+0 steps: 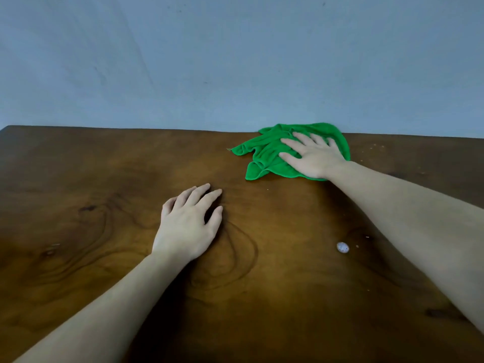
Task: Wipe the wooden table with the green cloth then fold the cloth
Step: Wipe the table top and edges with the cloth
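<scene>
We have the green cloth (264,155) bunched at the far edge of the wooden bench (104,258), right of centre and up against the blue-grey wall (209,61). Our right hand (314,158) lies flat on it, fingers straight and spread, pressing down rather than gripping. Our left hand (187,224) rests on the bare wood nearer us, well apart from the cloth, fingers relaxed and holding nothing.

We judge we are mid-wipe, with folding not yet begun. To do this well, we keep the palm's weight even so the cloth slides without rolling under itself, and we work in overlapping strokes. Pale crumbs (377,148) lie just right of the cloth, and a small whitish speckled blob (342,247) sits nearer us by the right forearm; both likely need passes. The left hand can steady us.
</scene>
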